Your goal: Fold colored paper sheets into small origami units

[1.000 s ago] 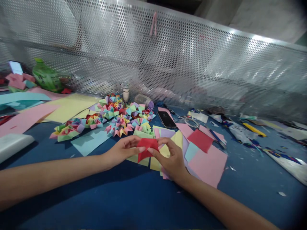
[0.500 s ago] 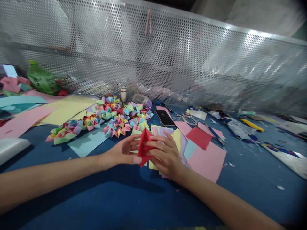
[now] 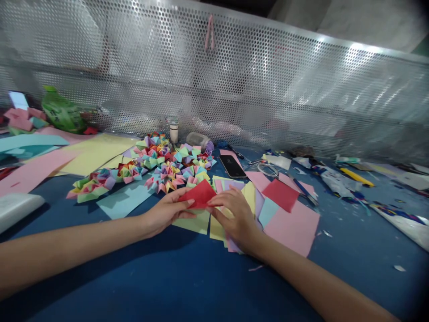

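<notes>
Between my hands is a piece of red paper (image 3: 200, 194), lying fairly flat with one face toward me. My left hand (image 3: 170, 209) grips its left side, thumb on top and fingers beneath. The fingers of my right hand (image 3: 234, 214) close on its right corner. Below and behind my right hand are squares of yellow, purple and pink paper (image 3: 217, 228). Folded multicoloured origami pieces (image 3: 167, 172) sit just beyond my left hand. Another red paper square (image 3: 280, 195) lies to the right on a large pink sheet (image 3: 295, 228).
On the blue table (image 3: 134, 277), a phone (image 3: 232, 166) lies behind the papers. A clear jar (image 3: 200, 140) is on its side near the perforated metal panel (image 3: 234, 89). At left are a green bottle (image 3: 63, 112) and yellow sheets (image 3: 97, 154). A yellow cutter (image 3: 357, 177) lies at right.
The red paper was held upright and partly folded; now it is turned flatter, its face toward me. My left fingers have moved under it, and my right hand has shifted to its corner.
</notes>
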Action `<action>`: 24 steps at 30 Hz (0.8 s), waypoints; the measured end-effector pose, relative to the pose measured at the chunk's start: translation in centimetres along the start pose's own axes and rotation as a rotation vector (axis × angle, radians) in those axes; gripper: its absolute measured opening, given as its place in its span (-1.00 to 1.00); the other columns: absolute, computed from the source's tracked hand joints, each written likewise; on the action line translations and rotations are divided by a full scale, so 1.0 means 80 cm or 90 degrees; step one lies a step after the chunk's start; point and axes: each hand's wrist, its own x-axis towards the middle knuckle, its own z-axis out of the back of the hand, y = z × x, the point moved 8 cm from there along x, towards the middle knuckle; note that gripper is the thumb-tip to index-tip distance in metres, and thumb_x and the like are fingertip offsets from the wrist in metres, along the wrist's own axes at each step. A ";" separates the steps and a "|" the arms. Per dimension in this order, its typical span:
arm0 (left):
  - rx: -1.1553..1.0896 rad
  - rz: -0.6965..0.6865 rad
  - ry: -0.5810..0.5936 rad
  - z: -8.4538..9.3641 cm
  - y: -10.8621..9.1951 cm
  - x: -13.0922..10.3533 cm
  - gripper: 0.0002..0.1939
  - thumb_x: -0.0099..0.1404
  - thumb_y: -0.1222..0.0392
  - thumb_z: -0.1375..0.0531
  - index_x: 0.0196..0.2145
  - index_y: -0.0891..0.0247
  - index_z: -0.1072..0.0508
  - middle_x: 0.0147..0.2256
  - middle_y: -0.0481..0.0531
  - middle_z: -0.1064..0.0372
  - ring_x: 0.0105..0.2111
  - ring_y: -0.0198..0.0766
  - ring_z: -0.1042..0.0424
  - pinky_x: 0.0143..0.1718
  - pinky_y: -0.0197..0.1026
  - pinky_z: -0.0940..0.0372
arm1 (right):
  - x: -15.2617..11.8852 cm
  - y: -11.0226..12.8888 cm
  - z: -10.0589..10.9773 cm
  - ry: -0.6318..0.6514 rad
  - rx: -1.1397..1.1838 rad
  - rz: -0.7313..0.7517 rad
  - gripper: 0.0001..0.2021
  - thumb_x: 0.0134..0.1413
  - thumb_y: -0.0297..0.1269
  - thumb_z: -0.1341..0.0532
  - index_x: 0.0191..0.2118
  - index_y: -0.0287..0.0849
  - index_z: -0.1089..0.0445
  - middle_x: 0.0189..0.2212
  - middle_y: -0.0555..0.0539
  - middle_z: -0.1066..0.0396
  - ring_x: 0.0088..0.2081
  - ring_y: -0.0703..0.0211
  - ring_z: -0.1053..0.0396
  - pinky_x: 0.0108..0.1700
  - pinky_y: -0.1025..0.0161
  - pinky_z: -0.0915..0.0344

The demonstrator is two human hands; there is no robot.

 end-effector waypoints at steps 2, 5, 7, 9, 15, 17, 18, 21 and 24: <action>0.016 -0.001 0.025 -0.004 -0.002 -0.001 -0.65 0.15 0.29 -0.24 -0.07 0.18 -0.41 -0.12 0.02 -0.46 -0.16 -0.20 -0.46 -0.24 -0.28 -0.37 | 0.000 -0.008 0.002 -0.032 0.042 -0.054 -0.96 0.06 -0.33 -0.21 -0.38 -0.14 -0.33 -0.27 -0.09 -0.43 -0.16 0.13 -0.37 0.00 0.07 -0.20; 0.020 0.018 0.071 -0.011 -0.002 -0.004 -0.52 0.12 0.36 -0.22 0.01 0.15 -0.34 -0.11 0.04 -0.46 -0.15 -0.14 -0.48 -0.23 -0.26 -0.35 | -0.002 -0.018 0.001 -0.054 0.122 -0.127 -0.95 0.07 -0.33 -0.18 -0.38 -0.14 -0.29 -0.08 -0.16 -0.34 -0.01 0.09 -0.29 -0.01 0.11 -0.24; 0.024 0.029 0.096 -0.014 -0.001 -0.005 -0.45 0.11 0.39 -0.19 0.07 0.14 -0.29 -0.13 0.05 -0.47 -0.16 -0.12 -0.48 -0.22 -0.25 -0.34 | -0.006 -0.027 -0.006 -0.041 0.180 -0.183 -0.94 0.09 -0.31 -0.17 -0.38 -0.14 -0.28 -0.06 -0.14 -0.33 0.00 0.10 -0.29 -0.01 0.12 -0.24; 0.046 0.036 0.126 -0.017 0.001 -0.007 -0.43 0.10 0.42 -0.17 0.08 0.13 -0.28 -0.16 0.05 -0.49 -0.15 -0.11 -0.48 -0.20 -0.24 -0.32 | -0.010 -0.037 -0.014 -0.019 0.220 -0.248 -0.91 0.09 -0.26 -0.17 -0.38 -0.14 -0.29 -0.14 -0.11 -0.39 -0.09 0.11 -0.36 -0.08 0.15 -0.29; 0.083 0.031 0.143 -0.024 0.001 -0.012 -0.66 0.18 0.24 -0.17 -0.06 0.25 -0.41 -0.16 0.09 -0.48 -0.14 -0.10 -0.47 -0.16 -0.19 -0.31 | -0.016 -0.044 -0.020 -0.007 0.215 -0.296 -0.86 0.05 -0.21 -0.20 -0.40 -0.17 -0.33 -0.46 -0.01 -0.38 -0.39 0.21 -0.35 -0.30 0.26 -0.31; 0.126 0.017 0.136 -0.025 0.000 -0.011 -0.64 0.15 0.19 -0.24 -0.08 0.28 -0.41 -0.19 0.10 -0.50 -0.16 -0.11 -0.47 -0.17 -0.20 -0.30 | -0.015 -0.041 -0.017 -0.008 0.203 -0.289 -0.86 0.04 -0.21 -0.20 -0.41 -0.17 -0.33 -0.48 -0.01 -0.38 -0.40 0.21 -0.35 -0.31 0.26 -0.30; 0.153 0.012 0.134 -0.026 0.000 -0.011 -0.61 0.13 0.18 -0.27 -0.07 0.27 -0.40 -0.20 0.10 -0.50 -0.16 -0.12 -0.47 -0.19 -0.22 -0.30 | -0.015 -0.040 -0.015 -0.013 0.202 -0.291 -0.87 0.03 -0.22 -0.21 -0.41 -0.17 -0.33 -0.48 -0.01 -0.38 -0.40 0.21 -0.36 -0.32 0.26 -0.30; 0.200 0.021 0.116 -0.021 0.004 -0.008 -0.53 0.15 0.12 -0.26 0.02 0.22 -0.34 -0.21 0.10 -0.51 -0.14 -0.10 -0.47 -0.26 -0.24 -0.32 | -0.015 -0.042 -0.013 -0.034 0.236 -0.320 -0.88 0.00 -0.23 -0.24 -0.38 -0.16 -0.34 -0.46 -0.01 -0.41 -0.38 0.19 -0.39 -0.33 0.27 -0.33; 0.219 0.031 0.107 -0.017 0.006 -0.007 -0.51 0.19 0.05 -0.21 0.06 0.19 -0.30 -0.18 0.11 -0.50 -0.13 -0.08 -0.46 -0.30 -0.25 -0.34 | -0.017 -0.047 -0.014 -0.060 0.287 -0.339 -0.87 -0.04 -0.24 -0.27 -0.38 -0.15 -0.34 -0.46 0.00 -0.42 -0.36 0.19 -0.42 -0.32 0.28 -0.35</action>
